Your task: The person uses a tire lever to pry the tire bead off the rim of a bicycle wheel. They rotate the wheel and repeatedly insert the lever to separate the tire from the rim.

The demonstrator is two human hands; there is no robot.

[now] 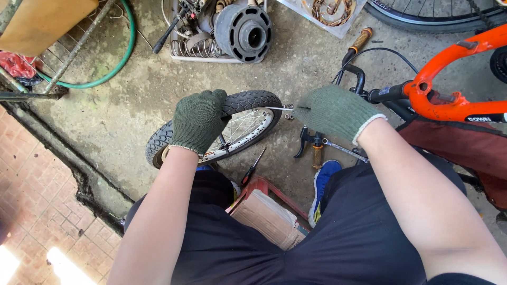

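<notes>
Here the small wheel is gripped firmly by the closed left hand while a thin metal tool at three o'clock is pinched by the right hand, best kept level and the tyre steadied.

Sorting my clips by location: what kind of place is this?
Probably an outdoor bicycle repair spot: gloved hands work on a small wheel on concrete floor, beside an orange bike frame and scattered tools.

Dk green knit gloves, white cuffs; black treaded tyre; orange bike frame; green hose.
</notes>
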